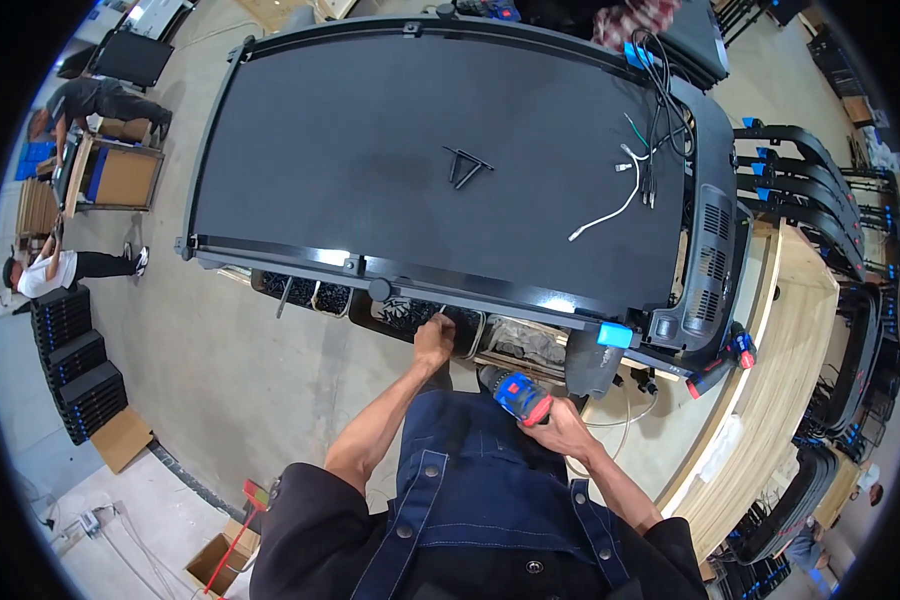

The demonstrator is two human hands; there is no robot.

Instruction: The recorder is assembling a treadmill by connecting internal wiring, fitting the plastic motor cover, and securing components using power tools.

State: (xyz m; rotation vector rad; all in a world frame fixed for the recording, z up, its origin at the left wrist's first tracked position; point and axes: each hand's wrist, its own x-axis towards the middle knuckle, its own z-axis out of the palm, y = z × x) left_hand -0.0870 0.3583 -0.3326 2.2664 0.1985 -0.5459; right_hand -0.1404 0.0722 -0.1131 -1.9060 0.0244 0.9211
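Observation:
My right hand [564, 430] is wrapped round a blue, black and red cordless drill [515, 397], held low in front of my apron. At the near edge of a treadmill base [400, 150], my left hand [434, 342] reaches over a dark bin [370, 318] of small black and silvery hardware. Its fingers are pinched together. A small bit of something seems to show at the fingertips, too small to name. Several short black rods [466, 166] lie on the treadmill's black deck. Black cables [660, 110] and a white lead [610, 218] rest at its right end.
Another bin [295, 291] sits beside the first under the treadmill's edge. A second power tool [722, 373] lies at the right, near a wooden crate [770, 330]. Curved black frames [805, 165] stand beyond. Other people [60, 268] work at far left. A plaid sleeve [635, 20] shows across the treadmill.

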